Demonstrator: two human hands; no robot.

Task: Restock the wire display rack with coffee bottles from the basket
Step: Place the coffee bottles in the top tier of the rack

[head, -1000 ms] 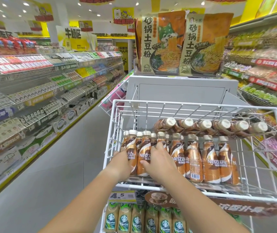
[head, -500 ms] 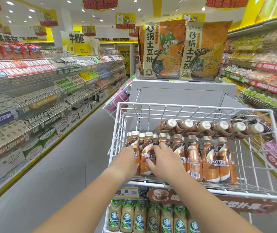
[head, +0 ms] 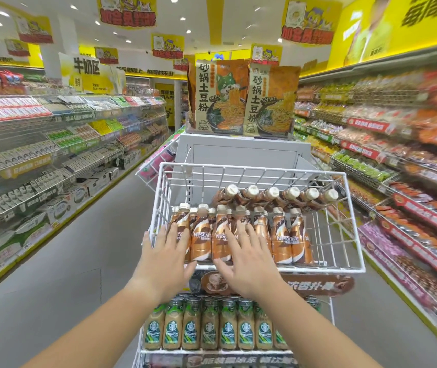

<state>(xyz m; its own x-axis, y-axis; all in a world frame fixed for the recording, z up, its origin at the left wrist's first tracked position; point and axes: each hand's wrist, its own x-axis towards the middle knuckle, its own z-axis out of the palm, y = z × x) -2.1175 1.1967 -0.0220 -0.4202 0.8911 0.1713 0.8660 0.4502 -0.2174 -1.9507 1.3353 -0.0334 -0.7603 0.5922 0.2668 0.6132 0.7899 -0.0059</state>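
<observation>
Two hands: both are in the lower middle of the frame, at the front of the white wire rack (head: 331, 268).
Left hand (head: 168, 251): fingers straight and a little spread, lying flat on the leftmost standing bottle, at the left front corner of the rack. It grips nothing.
Right hand (head: 246, 257): fingers spread wide, lying flat on the fronts of the next bottles in the row. It pinches nothing.
Coffee bottles (head: 281, 239): brown, with cream caps, upright and close together along the front of the top tier, in the middle of the frame. More stand just behind them.
Lying bottles (head: 270, 197): six of the same kind lie on their sides behind the row, with the caps toward me.
In the way: my hands cover the labels of the left bottles, and the standing row hides the lower part of the lying ones.
Green-label bottles (head: 209, 328): upright in a row on the lower tier, between my forearms.
Brown sign (head: 321, 284): fixed under the front rim, at right of my right hand.
Noodle packets (head: 244, 99): two big orange packets stand on the grey panel (head: 238, 155) behind the rack, upper middle of the frame.
Store shelves (head: 39, 142): full shelves run along the left edge and also the right edge, where they are blurred.
</observation>
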